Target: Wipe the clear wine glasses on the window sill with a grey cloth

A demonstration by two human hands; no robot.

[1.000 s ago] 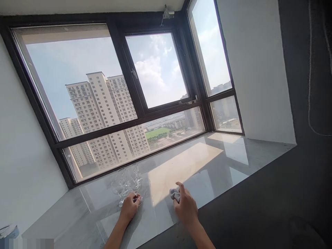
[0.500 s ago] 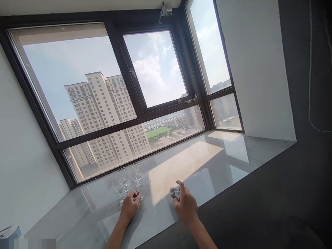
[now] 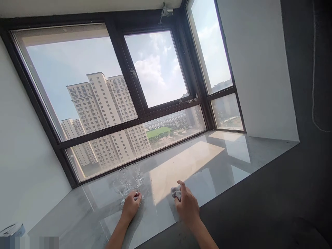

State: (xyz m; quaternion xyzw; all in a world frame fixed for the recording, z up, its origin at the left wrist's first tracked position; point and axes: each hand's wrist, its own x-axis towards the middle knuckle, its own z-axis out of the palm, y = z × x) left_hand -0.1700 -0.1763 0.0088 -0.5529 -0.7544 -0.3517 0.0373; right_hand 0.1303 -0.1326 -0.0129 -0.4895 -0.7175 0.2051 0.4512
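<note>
Several clear stemmed glasses (image 3: 127, 180) stand in a cluster on the grey marble window sill (image 3: 207, 162). My left hand (image 3: 131, 207) rests on the sill with its fingers closed around the foot of the nearest glass (image 3: 137, 193). My right hand (image 3: 188, 207) lies a little to the right, pinching a small crumpled grey cloth (image 3: 175, 192) against the sill.
A large dark-framed window (image 3: 116, 100) runs along the back of the sill, with a handle on the middle pane. White walls close both ends. A dark floor lies right of the sill edge. A pale object (image 3: 14, 229) shows at the lower left.
Both hands stay where they were on the glass foot and the cloth. Only the camera view shifts slightly.
</note>
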